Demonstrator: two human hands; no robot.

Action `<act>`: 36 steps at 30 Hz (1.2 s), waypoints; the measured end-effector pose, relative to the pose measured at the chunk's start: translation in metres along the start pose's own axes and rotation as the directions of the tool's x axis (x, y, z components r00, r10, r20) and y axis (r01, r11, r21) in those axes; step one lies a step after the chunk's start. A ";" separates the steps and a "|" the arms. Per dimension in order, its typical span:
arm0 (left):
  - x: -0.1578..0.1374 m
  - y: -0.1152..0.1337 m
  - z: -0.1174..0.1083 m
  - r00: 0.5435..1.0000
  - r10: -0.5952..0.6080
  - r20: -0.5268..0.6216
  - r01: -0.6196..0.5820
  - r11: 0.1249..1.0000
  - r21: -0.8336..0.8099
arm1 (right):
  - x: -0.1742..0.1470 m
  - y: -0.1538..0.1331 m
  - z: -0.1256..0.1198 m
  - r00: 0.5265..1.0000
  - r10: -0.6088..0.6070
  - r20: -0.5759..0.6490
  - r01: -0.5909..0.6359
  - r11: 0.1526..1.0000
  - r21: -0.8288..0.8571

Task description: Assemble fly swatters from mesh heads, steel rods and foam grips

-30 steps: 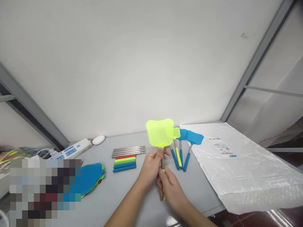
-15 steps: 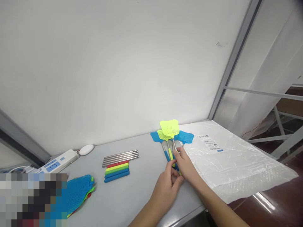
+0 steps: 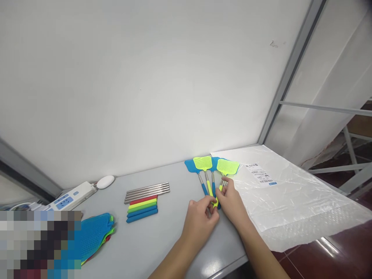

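Note:
A yellow fly swatter (image 3: 228, 167) lies at the right of a fanned group, over a blue swatter that shows at its edge. My left hand (image 3: 201, 217) is closed around the bottom end of its yellow handle. Higher up, my right hand (image 3: 232, 199) grips the same swatter where handle meets metal shaft; its fingers partly cover it. To the left rest another yellow swatter (image 3: 202, 163) and a blue swatter (image 3: 192, 166), with one more blue swatter (image 3: 215, 163) between the yellow ones. Their handles converge close to my fingers.
Several metal rods (image 3: 147, 192) lie above several coloured handles (image 3: 142, 209) on the grey table (image 3: 171, 236). Loose swatter heads (image 3: 94, 236) are stacked at left, near a power strip (image 3: 69, 197) and a white oval device (image 3: 105, 182). A plastic-covered white package (image 3: 279, 201) lies right.
The held yellow swatter has come down and to the right, from above the group onto its right side. Both hands moved with it and still hold it.

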State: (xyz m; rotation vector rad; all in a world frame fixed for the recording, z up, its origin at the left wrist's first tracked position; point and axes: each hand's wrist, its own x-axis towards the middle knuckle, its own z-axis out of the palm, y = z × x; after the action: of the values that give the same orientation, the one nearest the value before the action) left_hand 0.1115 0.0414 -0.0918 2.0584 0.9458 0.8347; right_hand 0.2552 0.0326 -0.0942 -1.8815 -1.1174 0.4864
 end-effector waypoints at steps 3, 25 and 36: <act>0.002 0.000 0.002 1.000 0.023 0.019 -0.024 1.000 0.013 | 0.007 0.000 -0.003 1.000 0.000 -0.011 -0.001 0.996 -0.085; 0.013 -0.024 -0.008 0.999 0.052 -0.012 -0.047 0.964 0.263 | 0.029 -0.010 -0.002 0.999 -0.022 0.050 0.047 0.815 -0.578; 0.015 -0.023 -0.008 1.000 0.027 -0.008 -0.024 0.954 0.299 | 0.028 -0.008 -0.001 0.994 -0.082 0.073 0.110 0.782 -0.614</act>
State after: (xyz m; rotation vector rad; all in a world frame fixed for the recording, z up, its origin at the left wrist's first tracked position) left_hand 0.1046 0.0668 -0.1018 2.3286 1.1104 0.7547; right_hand 0.2667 0.0577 -0.0841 -2.3607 -1.5248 0.0900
